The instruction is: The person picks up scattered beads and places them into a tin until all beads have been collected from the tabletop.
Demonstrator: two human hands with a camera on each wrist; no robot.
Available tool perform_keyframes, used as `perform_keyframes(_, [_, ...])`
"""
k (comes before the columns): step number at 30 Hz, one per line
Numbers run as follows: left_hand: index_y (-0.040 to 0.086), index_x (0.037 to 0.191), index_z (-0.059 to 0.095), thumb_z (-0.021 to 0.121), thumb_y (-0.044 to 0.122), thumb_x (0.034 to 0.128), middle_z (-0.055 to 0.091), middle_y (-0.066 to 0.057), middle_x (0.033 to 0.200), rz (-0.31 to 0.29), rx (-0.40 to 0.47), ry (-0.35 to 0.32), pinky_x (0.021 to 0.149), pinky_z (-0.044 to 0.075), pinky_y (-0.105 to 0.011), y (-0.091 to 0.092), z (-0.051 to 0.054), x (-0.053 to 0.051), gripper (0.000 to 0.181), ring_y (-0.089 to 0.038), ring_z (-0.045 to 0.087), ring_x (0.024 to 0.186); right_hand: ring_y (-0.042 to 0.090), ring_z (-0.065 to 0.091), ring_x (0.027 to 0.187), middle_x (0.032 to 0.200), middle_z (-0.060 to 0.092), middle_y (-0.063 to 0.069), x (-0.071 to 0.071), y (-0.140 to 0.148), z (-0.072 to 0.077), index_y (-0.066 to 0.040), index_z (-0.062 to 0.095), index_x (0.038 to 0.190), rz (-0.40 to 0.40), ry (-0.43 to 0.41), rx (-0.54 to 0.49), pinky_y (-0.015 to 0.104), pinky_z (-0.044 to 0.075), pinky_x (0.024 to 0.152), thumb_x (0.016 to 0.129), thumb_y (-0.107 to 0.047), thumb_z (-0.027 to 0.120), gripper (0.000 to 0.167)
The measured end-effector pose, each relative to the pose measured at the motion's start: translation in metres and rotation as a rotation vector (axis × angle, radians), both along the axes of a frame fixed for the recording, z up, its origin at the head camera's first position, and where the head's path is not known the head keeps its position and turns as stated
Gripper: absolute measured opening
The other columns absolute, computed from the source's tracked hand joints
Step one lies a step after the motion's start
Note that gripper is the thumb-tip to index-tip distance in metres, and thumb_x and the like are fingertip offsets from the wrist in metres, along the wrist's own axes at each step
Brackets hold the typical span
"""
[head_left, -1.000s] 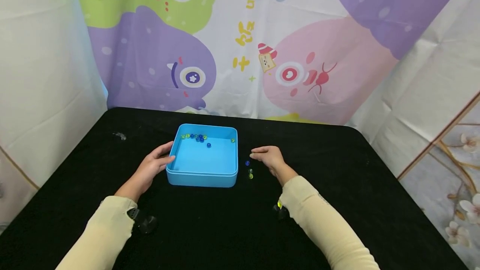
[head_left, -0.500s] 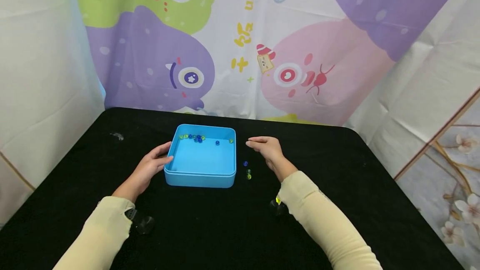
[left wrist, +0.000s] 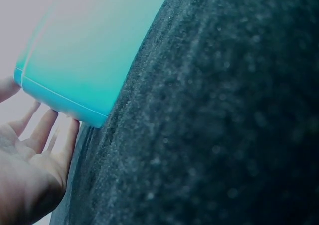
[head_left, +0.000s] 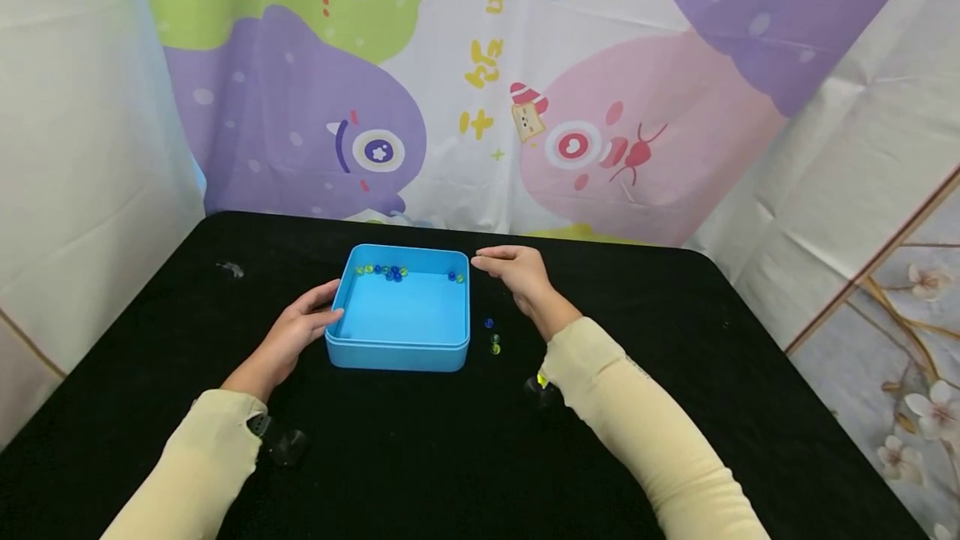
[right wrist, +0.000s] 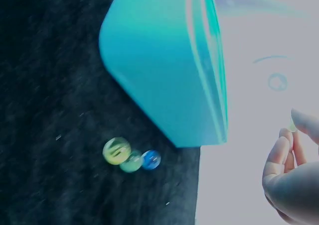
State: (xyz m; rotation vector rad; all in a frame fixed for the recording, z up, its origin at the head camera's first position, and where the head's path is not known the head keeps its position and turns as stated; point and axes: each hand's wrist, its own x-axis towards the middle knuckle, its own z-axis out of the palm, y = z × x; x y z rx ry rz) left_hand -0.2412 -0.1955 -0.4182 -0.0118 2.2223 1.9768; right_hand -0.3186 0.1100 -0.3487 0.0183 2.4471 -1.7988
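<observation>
A square light-blue box (head_left: pixel 397 357) with an open top stands on the black cloth. My left hand (head_left: pixel 294 332) holds its left side, thumb at the rim and fingertips against the outer wall (left wrist: pixel 65 103). Inside, along the far wall, lie several blue and yellow-green marbles (head_left: pixel 393 273), with a blue marble (head_left: pixel 452 277) and a yellow-green one in the far right corner. My right hand (head_left: pixel 525 277) is just beyond the box's right rim. Its thumb and fingers pinch a pale greenish marble (right wrist: pixel 292 126), mostly hidden by the fingertips.
Right of the box, a blue marble (head_left: pixel 489 323), a green marble (head_left: pixel 495 339) and a yellow marble (head_left: pixel 495 349) lie in a row on the cloth. A small clear scrap (head_left: pixel 231 269) lies at the far left. A printed curtain (head_left: pixel 480 173) hangs behind the table.
My right hand has moved away from me and left, up to the box's right rim. Inside the box, a blue marble has rolled right into the far corner. The left hand keeps its hold.
</observation>
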Motion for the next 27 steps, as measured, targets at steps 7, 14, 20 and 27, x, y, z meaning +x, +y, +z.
perform_keyframes(7, [0.010,0.149,0.018,0.047,0.021,0.0972,0.016,-0.017,0.152,0.006,-0.003,-0.006,0.108,0.021,-0.053,-0.002,-0.001,-0.001,0.060,-0.037,0.021,0.135,0.022,0.057,0.100,0.108,0.065,0.001,0.001,-0.016,0.014,-0.007,0.071,0.103,0.038,0.014,-0.024,0.037,0.044,0.094,0.082,-0.021,0.073,0.025])
perform_keyframes(14, [0.010,0.149,0.017,0.047,0.021,0.0969,0.015,-0.016,0.152,0.004,-0.004,-0.017,0.108,0.021,-0.053,-0.002,0.000,-0.002,0.061,-0.037,0.020,0.135,0.017,0.055,0.106,0.110,0.063,0.000,0.003,-0.031,0.028,-0.009,0.072,0.101,0.068,0.023,-0.026,0.038,0.041,0.098,0.081,-0.023,0.073,0.024])
perform_keyframes(20, [0.011,0.150,0.016,0.046,0.019,0.0970,0.014,-0.016,0.153,-0.011,0.006,-0.015,0.108,0.021,-0.053,0.000,0.001,-0.002,0.061,-0.037,0.019,0.136,0.017,0.057,0.102,0.108,0.065,0.000,0.003,-0.043,0.040,-0.008,0.072,0.101,0.075,0.036,-0.060,0.035,0.044,0.094,0.080,-0.021,0.075,0.025])
perform_keyframes(27, [0.011,0.150,0.016,0.046,0.020,0.0971,0.014,-0.017,0.152,-0.002,0.002,-0.023,0.107,0.021,-0.053,-0.001,0.000,-0.001,0.061,-0.037,0.020,0.135,0.024,0.057,0.101,0.110,0.062,0.000,0.005,-0.055,0.052,-0.009,0.071,0.103,0.090,0.036,-0.069,0.036,0.044,0.094,0.081,-0.022,0.074,0.026])
